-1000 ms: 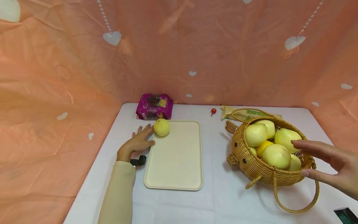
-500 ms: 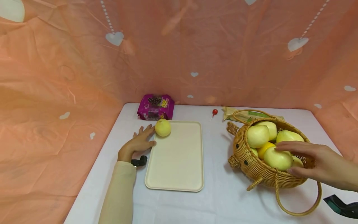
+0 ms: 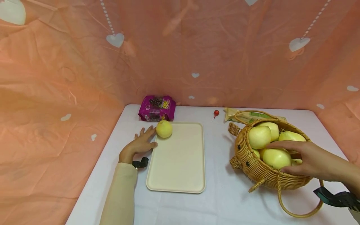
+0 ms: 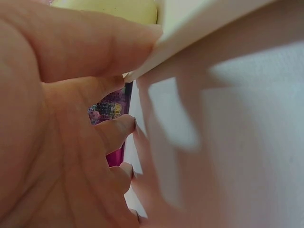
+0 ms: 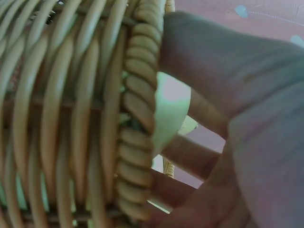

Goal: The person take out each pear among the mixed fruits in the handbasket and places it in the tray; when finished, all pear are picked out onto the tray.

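A wicker basket (image 3: 260, 175) shaped like an animal holds several pale yellow-green fruits. My right hand (image 3: 312, 159) reaches over its rim and grips the front round fruit (image 3: 277, 158), thumb on the near side and fingers over the far side. In the right wrist view that fruit (image 5: 172, 107) shows between thumb and fingers behind the braided rim. My left hand (image 3: 140, 143) lies with fingers spread at the left edge of a cream tray (image 3: 180, 168), its thumb on the rim. Another pale yellow fruit (image 3: 164, 129) sits at the tray's top left corner, close to my left fingertips.
A purple packet (image 3: 157, 108) lies behind the tray. A red lollipop (image 3: 216, 113) is at the table's back, left of a long beige-green package (image 3: 232, 114) partly behind the basket. The basket's handle (image 3: 301, 215) hangs down on the white table (image 3: 225, 206).
My right hand has moved left from the basket's right rim and closed round the front fruit. The left hand stays at the tray's edge.
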A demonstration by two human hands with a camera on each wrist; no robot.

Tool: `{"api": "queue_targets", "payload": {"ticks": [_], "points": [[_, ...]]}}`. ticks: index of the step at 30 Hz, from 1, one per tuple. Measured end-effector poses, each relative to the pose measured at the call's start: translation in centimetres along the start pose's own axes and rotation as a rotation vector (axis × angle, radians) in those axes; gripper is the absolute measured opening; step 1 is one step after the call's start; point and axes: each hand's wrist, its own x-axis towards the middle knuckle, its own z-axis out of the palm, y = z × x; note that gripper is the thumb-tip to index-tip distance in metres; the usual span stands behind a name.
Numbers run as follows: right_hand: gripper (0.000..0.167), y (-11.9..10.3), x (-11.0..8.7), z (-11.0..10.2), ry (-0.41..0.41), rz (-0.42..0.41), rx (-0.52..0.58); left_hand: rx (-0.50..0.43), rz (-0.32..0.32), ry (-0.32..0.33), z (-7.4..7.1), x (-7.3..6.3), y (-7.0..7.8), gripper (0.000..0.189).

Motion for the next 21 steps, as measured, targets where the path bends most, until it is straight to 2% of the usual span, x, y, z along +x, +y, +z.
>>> {"api": "queue_targets", "payload": {"ticks": [5, 10, 14, 18, 21], "points": [[0.077, -0.1, 0.1, -0.1, -0.006, 0.036, -0.036, -0.012, 0.002, -0.001, 0.1, 0.0, 0.0, 0.083], [0.081, -0.6, -0.4, -0.5, 0.063, 0.104, -0.098, -0.013, -0.004, 0.001, 0.1, 0.1, 0.1, 0.082], [0.084, -1.7, -1.6, -0.5, 0.199, 0.138, 0.025, -0.002, -0.013, -0.001, 0.2, 0.2, 0.1, 0.082], [0.089, -3.1, -2.6, 0.0, 0.348, 0.117, 0.184, 0.006, -0.014, 0.000, 0.2, 0.2, 0.1, 0.082], [0.091, -4.3, -3.0, 0.5, 0.402, 0.093, 0.317, 0.007, -0.017, 0.001, 0.2, 0.1, 0.1, 0.082]]}}
